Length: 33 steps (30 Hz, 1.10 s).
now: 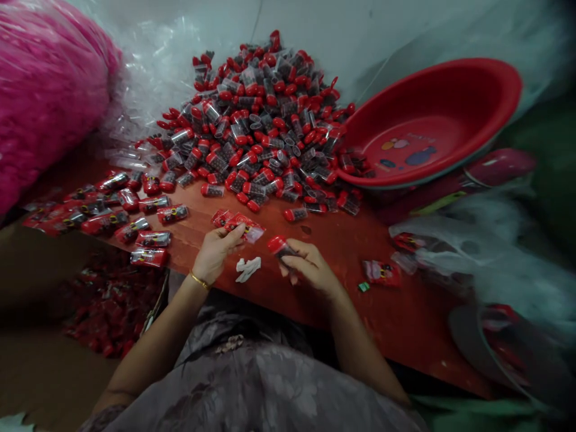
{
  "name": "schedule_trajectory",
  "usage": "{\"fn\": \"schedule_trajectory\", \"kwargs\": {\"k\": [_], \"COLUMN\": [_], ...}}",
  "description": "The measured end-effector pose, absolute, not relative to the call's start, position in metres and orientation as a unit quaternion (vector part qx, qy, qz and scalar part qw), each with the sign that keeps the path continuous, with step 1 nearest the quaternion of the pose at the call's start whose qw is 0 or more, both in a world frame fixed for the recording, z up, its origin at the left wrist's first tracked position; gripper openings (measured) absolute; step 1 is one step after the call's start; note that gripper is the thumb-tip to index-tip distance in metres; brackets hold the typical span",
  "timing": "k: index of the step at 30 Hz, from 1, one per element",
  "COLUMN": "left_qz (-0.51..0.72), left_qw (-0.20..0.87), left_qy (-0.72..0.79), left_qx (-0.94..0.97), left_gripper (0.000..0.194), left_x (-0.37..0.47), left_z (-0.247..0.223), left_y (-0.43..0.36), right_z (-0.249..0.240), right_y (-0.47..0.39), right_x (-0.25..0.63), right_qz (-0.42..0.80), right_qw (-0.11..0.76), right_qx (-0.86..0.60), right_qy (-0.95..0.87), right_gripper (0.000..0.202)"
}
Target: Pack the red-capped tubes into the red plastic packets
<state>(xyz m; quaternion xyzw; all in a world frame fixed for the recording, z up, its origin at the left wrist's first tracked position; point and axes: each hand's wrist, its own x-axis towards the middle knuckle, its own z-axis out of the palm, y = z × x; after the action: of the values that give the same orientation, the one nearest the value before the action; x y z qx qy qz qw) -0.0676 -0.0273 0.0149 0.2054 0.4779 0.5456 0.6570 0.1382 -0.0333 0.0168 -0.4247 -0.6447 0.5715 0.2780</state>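
Observation:
My left hand point(215, 252) pinches a flat red printed plastic packet point(246, 228) near the table's front edge. Between the fingers of my right hand point(312, 268) is a small clear tube with a red cap point(278, 245) and dark contents, its capped end pointing left toward the packet. The tube and the packet are apart. In front of both hands rises a large pile of similar red-capped tubes point(252, 138). A crumpled white scrap point(248, 268) lies on the table between my wrists.
Filled red packets point(153, 239) lie at the left, above a container of red packets point(112, 312) below the table edge. A red basin point(450, 120) leans at the right. A pink bag point(49, 84) stands at the left. Another packet point(381, 273) lies right.

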Motion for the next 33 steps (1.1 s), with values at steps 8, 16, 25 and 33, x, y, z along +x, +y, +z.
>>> {"fn": "schedule_trajectory", "kwargs": {"k": [8, 16, 25, 33], "left_qz": [0.513, 0.495, 0.447, 0.457], "left_qw": [0.646, 0.640, 0.644, 0.654], "left_qy": [0.471, 0.474, 0.447, 0.450], "left_qx": [0.312, 0.346, 0.431, 0.403], "left_gripper": [0.036, 0.032, 0.020, 0.029], "left_x": [-0.065, -0.070, -0.072, -0.060], "left_z": [0.022, 0.020, 0.021, 0.013], "left_y": [-0.037, -0.033, -0.032, -0.037], "right_z": [0.027, 0.036, 0.016, 0.016], "right_y": [-0.035, -0.038, -0.027, -0.028], "right_x": [0.133, 0.131, 0.133, 0.127], "right_qz": [0.582, 0.575, 0.626, 0.622], "right_qw": [0.222, 0.234, 0.187, 0.225], "right_qx": [-0.408, -0.412, -0.404, -0.395], "right_qy": [-0.667, -0.667, -0.640, -0.638], "right_gripper": [0.014, 0.012, 0.019, 0.019]}}
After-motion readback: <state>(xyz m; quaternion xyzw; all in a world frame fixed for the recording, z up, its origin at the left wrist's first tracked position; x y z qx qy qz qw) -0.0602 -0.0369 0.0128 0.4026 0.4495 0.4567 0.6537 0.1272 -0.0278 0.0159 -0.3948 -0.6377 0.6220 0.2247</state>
